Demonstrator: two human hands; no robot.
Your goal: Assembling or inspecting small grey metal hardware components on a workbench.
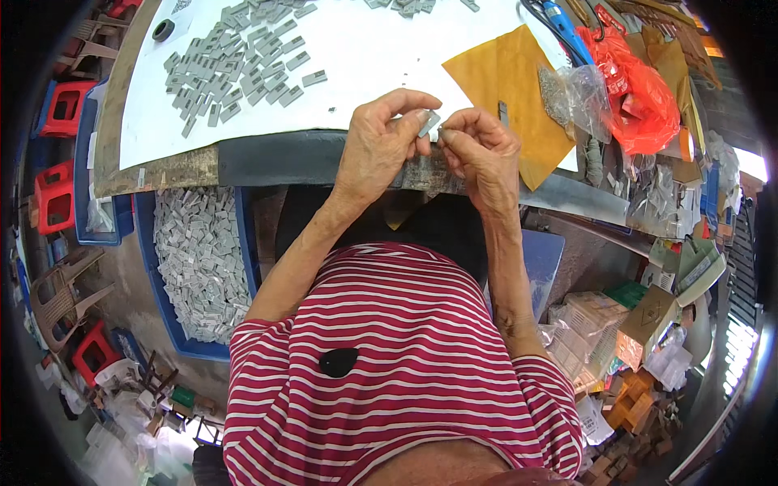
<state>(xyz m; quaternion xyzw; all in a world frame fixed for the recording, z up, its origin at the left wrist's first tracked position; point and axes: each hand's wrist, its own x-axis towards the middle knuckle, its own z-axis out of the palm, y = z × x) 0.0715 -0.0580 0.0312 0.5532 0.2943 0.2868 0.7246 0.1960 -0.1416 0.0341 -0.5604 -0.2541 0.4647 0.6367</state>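
My left hand (381, 142) and my right hand (482, 150) meet over the near edge of the work table (267, 158). Together they pinch one small grey rectangular piece (429, 123) between fingertips and thumbs. Many more of the same grey pieces (235, 65) lie spread on the white sheet (365, 49) at the far left of the table. An orange-brown paper sheet (510, 85) lies just right of my hands, with a single small grey piece (503, 112) on it.
A blue crate (150, 259) full of grey pieces stands on the floor at my left. Red plastic bag (640, 89), clear bags and tools crowd the table's right end. Red stools (65, 105) stand far left; cartons and boxes (640, 324) are stacked at my right.
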